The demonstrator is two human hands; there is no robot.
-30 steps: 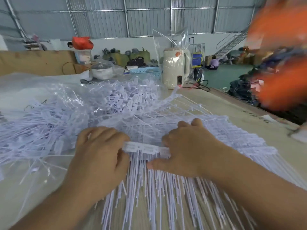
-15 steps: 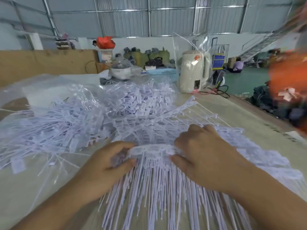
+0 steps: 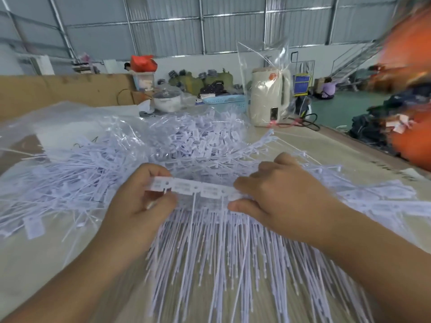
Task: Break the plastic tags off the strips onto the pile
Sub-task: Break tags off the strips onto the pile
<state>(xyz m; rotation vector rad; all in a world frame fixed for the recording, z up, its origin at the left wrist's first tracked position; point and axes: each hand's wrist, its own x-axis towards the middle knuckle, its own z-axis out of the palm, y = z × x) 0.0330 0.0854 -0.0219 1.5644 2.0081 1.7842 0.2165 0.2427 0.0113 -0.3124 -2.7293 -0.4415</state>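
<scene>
Strip point(image 3: 194, 186): raised just above the bundle, spanning both hands.
Left hand point(image 3: 137, 206): fingers pinch its left end.
Right hand point(image 3: 279, 194): thumb and fingers pinch the right end.
Pile point(image 3: 77, 173): left on the desk point(image 3: 326, 148) (loose tags).

A factory or warehouse hall: corrugated metal walls point(image 3: 163, 31) on steel framing, a green floor point(image 3: 345, 108), a metal staircase point(image 3: 352, 59), stuffed sacks point(image 3: 186, 81) along the far wall, and a long tabletop point(image 3: 326, 148) heaped with white plastic tags point(image 3: 191, 141).
</scene>
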